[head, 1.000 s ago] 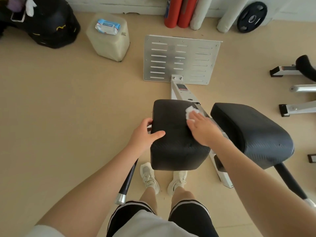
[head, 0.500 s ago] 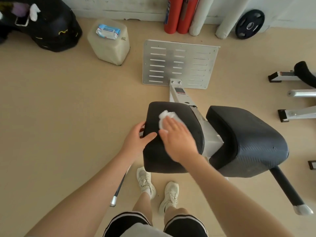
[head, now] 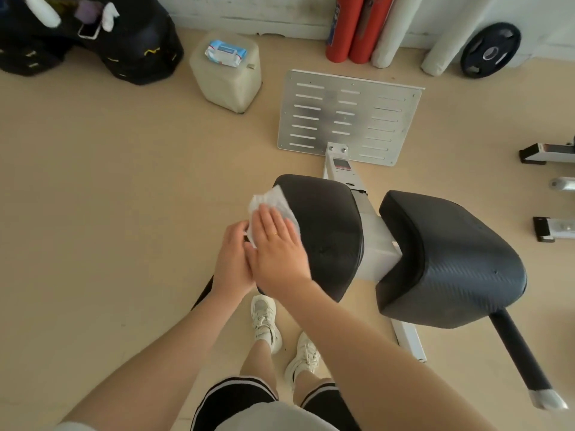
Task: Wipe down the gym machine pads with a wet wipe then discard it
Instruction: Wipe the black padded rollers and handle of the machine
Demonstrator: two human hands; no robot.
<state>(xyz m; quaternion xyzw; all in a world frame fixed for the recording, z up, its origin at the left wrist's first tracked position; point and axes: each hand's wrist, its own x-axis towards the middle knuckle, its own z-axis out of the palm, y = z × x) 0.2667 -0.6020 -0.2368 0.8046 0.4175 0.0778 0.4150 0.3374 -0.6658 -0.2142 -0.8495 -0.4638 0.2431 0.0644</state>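
Two black padded cushions sit on a white machine frame: the left pad [head: 326,231] and the right pad [head: 451,259]. A crumpled white wet wipe [head: 273,197] lies over the left pad's left edge. My right hand [head: 277,247] presses flat on the wipe with straight fingers. My left hand [head: 231,262] sits right beside it at the pad's left side, fingers curled against the edge and partly hidden under my right hand.
A pack of wipes [head: 225,52] lies on a plastic jug [head: 230,85] at the back. The machine's metal footplate [head: 351,116] is on the floor ahead. Black bags [head: 93,42] stand far left, a weight plate [head: 490,49] leans on the wall, and other machine frames [head: 547,154] are at the right.
My right hand has swept the wipe leftwards across the left pad, from its right side to its left edge, meeting my left hand there.
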